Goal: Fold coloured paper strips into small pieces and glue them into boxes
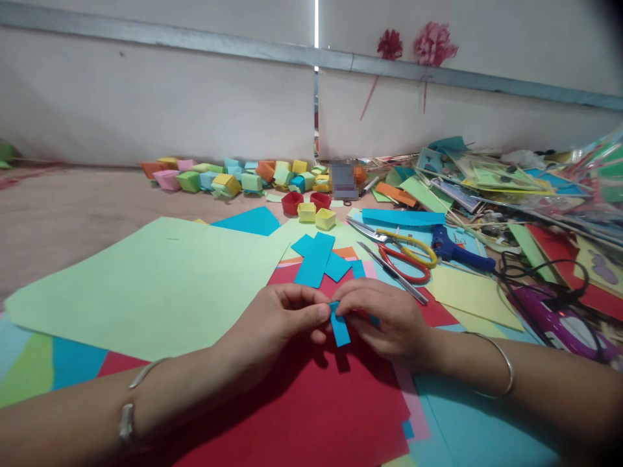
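Note:
Between my two hands a small blue paper strip (341, 332) is pinched, its lower end hanging down over red paper (292, 408). The thumb and fingers of my left hand (289, 314) grip its upper left edge. From the other side, my right hand (384, 318) has its fingers closed on the top of the strip; part of the blue paper is hidden behind them. Just beyond the hands, several wider blue paper strips (316, 259) lie crossed over one another.
Scissors (406, 250), a craft knife (394, 272) and a blue glue gun (460, 250) lie to the right, near a purple power strip (555, 318). Small red (293, 203) and yellow paper cups (325, 218) stand ahead. A pale green sheet (150, 279) spreads left; folded paper boxes (226, 185) line the wall.

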The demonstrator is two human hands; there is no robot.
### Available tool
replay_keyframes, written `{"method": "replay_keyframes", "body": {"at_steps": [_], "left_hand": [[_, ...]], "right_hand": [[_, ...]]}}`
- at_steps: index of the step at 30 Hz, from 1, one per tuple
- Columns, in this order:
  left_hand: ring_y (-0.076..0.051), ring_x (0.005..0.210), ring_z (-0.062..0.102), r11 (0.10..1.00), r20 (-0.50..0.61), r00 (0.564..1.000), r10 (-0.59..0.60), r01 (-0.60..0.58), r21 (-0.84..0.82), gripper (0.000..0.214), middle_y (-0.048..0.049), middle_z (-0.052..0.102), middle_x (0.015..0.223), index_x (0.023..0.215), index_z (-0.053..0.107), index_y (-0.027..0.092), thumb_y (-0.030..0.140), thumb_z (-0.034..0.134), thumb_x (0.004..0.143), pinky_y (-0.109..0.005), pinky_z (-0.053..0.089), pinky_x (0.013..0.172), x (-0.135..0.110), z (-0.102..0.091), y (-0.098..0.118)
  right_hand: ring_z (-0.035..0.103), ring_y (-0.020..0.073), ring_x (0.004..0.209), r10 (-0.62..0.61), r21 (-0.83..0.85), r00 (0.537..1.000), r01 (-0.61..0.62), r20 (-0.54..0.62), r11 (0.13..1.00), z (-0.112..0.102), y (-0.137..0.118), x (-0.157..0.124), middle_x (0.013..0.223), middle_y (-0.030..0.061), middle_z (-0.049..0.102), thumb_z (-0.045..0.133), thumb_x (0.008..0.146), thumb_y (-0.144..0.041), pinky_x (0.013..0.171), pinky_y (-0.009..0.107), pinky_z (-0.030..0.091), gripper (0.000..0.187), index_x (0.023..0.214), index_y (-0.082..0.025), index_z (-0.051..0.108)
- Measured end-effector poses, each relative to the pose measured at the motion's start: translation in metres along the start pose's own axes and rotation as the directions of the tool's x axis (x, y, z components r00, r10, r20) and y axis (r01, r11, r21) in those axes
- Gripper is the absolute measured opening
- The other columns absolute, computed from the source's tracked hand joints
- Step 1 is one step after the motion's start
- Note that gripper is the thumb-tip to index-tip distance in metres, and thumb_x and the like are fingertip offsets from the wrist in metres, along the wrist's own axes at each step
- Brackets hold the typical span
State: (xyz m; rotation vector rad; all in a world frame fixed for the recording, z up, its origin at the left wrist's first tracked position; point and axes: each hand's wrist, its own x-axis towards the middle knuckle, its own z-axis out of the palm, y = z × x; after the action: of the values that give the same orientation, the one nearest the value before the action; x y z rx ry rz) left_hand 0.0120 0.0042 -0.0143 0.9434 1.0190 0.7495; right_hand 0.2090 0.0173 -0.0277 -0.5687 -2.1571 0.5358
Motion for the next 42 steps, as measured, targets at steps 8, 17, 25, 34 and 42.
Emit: {"method": "replay_keyframes", "body": {"at_steps": [8, 17, 25, 34, 42], "left_hand": [[-0.01, 0.05, 0.059, 1.0, -0.01, 1.0, 0.009, -0.009, 0.011, 0.023, 0.0017, 0.064, 0.052, 0.072, 0.071, 0.015, 0.035, 0.083, 0.07, -0.02, 0.047, 0.053, 0.0, 0.002, 0.001], [-0.011, 0.05, 0.061, 0.994, -0.013, 0.999, 0.048, -0.046, 0.101, 0.02, 0.0029, 0.064, 0.053, 0.071, 0.07, 0.016, 0.033, 0.08, 0.068, -0.021, 0.047, 0.053, -0.002, 0.004, 0.001], [-0.011, 0.053, 0.06, 0.966, -0.076, 0.99, 0.116, -0.095, 0.242, 0.012, 0.0018, 0.066, 0.056, 0.068, 0.07, 0.015, 0.026, 0.075, 0.066, -0.021, 0.047, 0.053, -0.005, 0.011, 0.008], [-0.012, 0.057, 0.057, 0.962, -0.115, 0.982, 0.148, -0.116, 0.249, 0.015, 0.0013, 0.066, 0.062, 0.067, 0.067, 0.015, 0.027, 0.074, 0.061, -0.024, 0.048, 0.056, -0.007, 0.013, 0.006], [-0.013, 0.055, 0.057, 0.952, -0.067, 0.992, 0.107, -0.083, 0.294, 0.02, -0.0001, 0.065, 0.058, 0.068, 0.065, 0.016, 0.034, 0.073, 0.063, -0.025, 0.046, 0.054, -0.004, 0.009, 0.008]], "right_hand": [[0.064, 0.0157, 0.078, 0.172, 0.055, 0.984, -0.169, -0.051, 0.984, 0.002, -0.005, 0.0, 0.082, 0.0042, 0.068, 0.053, 0.087, -0.012, 0.073, 0.03, 0.053, 0.011, 0.084, -0.021, 0.059], [0.059, 0.0147, 0.069, 0.374, 0.197, 0.925, -0.356, -0.063, 0.914, 0.006, -0.009, -0.002, 0.076, 0.0035, 0.064, 0.055, 0.081, -0.015, 0.064, 0.029, 0.048, 0.005, 0.078, -0.018, 0.059], [0.057, 0.0143, 0.068, 0.464, 0.251, 0.885, -0.443, -0.029, 0.861, 0.007, -0.011, -0.001, 0.074, 0.0025, 0.062, 0.054, 0.079, -0.017, 0.063, 0.028, 0.047, 0.004, 0.076, -0.018, 0.057], [0.053, 0.0115, 0.064, 0.446, 0.23, 0.894, -0.425, -0.046, 0.876, 0.01, -0.008, -0.004, 0.072, -0.0005, 0.06, 0.056, 0.08, -0.017, 0.059, 0.025, 0.044, 0.004, 0.077, -0.019, 0.055], [0.053, 0.0099, 0.064, 0.415, 0.226, 0.909, -0.398, -0.034, 0.889, 0.01, -0.01, -0.001, 0.073, -0.0012, 0.06, 0.06, 0.078, -0.013, 0.059, 0.023, 0.043, 0.005, 0.079, -0.018, 0.059]]}}
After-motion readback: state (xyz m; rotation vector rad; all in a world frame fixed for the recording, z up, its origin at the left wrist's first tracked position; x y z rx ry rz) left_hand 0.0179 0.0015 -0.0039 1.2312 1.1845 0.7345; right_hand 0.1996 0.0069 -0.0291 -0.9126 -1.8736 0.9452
